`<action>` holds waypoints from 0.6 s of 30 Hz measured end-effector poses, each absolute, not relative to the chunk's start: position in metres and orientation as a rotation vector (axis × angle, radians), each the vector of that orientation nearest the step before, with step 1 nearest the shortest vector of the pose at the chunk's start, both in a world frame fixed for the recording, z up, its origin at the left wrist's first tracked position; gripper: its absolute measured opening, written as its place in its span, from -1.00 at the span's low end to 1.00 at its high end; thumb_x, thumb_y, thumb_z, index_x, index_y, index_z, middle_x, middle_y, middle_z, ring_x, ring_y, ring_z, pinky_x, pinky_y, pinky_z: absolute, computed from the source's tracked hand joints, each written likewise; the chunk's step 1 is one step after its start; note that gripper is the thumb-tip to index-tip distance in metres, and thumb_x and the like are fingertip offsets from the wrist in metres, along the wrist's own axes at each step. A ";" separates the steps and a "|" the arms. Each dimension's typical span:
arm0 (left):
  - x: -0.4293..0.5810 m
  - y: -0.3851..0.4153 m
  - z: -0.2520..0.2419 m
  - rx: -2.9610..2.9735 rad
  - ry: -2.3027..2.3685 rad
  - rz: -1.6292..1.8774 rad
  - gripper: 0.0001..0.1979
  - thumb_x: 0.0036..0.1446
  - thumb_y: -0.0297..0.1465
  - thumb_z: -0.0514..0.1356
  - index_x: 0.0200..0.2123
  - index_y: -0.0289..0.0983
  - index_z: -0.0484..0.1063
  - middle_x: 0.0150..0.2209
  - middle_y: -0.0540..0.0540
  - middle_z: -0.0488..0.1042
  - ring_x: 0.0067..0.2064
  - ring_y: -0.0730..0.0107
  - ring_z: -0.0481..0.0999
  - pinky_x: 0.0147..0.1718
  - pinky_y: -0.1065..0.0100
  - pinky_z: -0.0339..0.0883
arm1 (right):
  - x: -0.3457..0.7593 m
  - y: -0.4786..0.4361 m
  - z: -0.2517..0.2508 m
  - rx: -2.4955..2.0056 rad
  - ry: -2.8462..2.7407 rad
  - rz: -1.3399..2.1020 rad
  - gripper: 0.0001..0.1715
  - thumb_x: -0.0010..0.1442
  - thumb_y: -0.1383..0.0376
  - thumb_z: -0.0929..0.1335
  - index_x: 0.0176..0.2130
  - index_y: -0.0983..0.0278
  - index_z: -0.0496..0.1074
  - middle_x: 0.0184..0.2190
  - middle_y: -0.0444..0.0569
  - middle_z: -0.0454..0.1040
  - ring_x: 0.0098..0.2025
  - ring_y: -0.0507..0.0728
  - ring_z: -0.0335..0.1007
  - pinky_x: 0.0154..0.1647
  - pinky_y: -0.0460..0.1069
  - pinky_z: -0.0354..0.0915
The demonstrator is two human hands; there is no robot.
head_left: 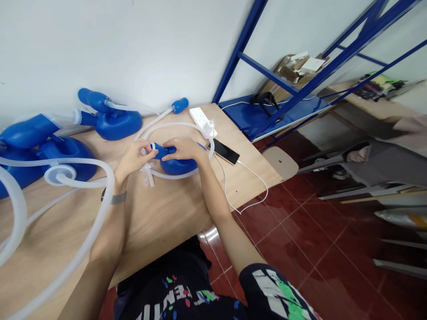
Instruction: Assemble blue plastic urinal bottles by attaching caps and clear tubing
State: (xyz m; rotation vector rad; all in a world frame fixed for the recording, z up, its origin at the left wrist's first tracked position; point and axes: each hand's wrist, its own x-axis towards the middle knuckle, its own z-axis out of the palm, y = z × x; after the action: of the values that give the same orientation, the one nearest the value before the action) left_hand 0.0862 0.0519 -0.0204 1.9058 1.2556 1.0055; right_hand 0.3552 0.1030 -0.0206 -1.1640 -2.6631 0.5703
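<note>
A blue plastic bottle (178, 167) lies on the wooden table, its neck pointing left. My right hand (183, 148) is closed over the neck and top of this bottle. At the neck's mouth is a white ring (153, 146), which the thumb and fingers of my left hand (135, 155) grip at the edge. Around the bottle loops a clear tube (167, 126). Just below my left hand sits a clear plastic fitting (148, 175). My right hand hides part of the bottle.
More blue bottles (118, 124) with tubes stand along the wall at left. A thick tube (106, 195) arches over my left wrist. A power strip (200, 119), a phone (224, 151) and its cable lie at right. A blue metal frame (240, 49) rises beyond the table edge.
</note>
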 end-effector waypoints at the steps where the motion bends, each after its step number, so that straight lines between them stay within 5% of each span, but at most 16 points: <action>1: 0.085 0.052 -0.020 1.912 1.252 0.999 -0.50 0.21 0.03 0.50 -0.49 -0.19 0.47 -0.41 -0.06 0.50 -0.27 0.26 0.47 -0.25 0.27 0.31 | 0.355 0.103 -0.021 -1.153 -2.670 0.574 -0.31 0.56 -0.17 0.60 0.38 0.20 0.77 0.40 0.10 0.79 0.41 0.41 0.72 0.32 0.09 0.43; 8: 0.079 0.049 -0.017 1.861 1.226 0.895 -0.41 0.23 0.18 0.51 -0.42 -0.21 0.53 -0.37 -0.08 0.59 -0.34 0.31 0.48 -0.31 0.29 0.37 | 0.353 0.103 -0.021 -1.131 -2.676 0.580 -0.33 0.57 -0.11 0.61 0.41 0.22 0.76 0.42 0.13 0.78 0.42 0.43 0.71 0.36 0.13 0.44; 12: 0.072 0.047 -0.012 1.918 1.241 0.856 -0.44 0.20 0.20 0.55 -0.28 -0.22 0.68 -0.23 -0.15 0.70 -0.20 0.18 0.62 -0.12 0.20 0.56 | 0.353 0.102 -0.019 -1.152 -2.669 0.566 -0.33 0.57 -0.19 0.58 0.35 0.19 0.79 0.37 0.09 0.80 0.38 0.40 0.73 0.29 0.08 0.45; 14: 0.068 0.046 -0.011 1.956 1.293 0.937 -0.41 0.13 0.18 0.59 -0.11 -0.21 0.73 -0.08 -0.19 0.73 -0.09 0.11 0.65 0.04 0.11 0.64 | 0.354 0.102 -0.018 -1.175 -2.653 0.559 -0.33 0.57 -0.21 0.58 0.33 0.18 0.80 0.34 0.09 0.82 0.37 0.40 0.73 0.28 0.08 0.46; 18: 0.065 0.046 -0.013 1.912 1.319 0.960 -0.03 -0.08 0.15 0.69 0.32 -0.17 0.67 0.23 -0.25 0.66 0.08 0.03 0.65 0.18 -0.04 0.73 | 0.353 0.101 -0.018 -1.169 -2.656 0.554 -0.31 0.59 -0.19 0.58 0.37 0.22 0.78 0.40 0.12 0.79 0.40 0.42 0.72 0.33 0.11 0.45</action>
State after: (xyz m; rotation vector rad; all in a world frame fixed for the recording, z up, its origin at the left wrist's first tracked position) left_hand 0.0654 0.0461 -0.0130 1.9115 1.3193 0.9604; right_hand 0.3530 0.1010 -0.0180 -1.1692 -2.6559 0.5544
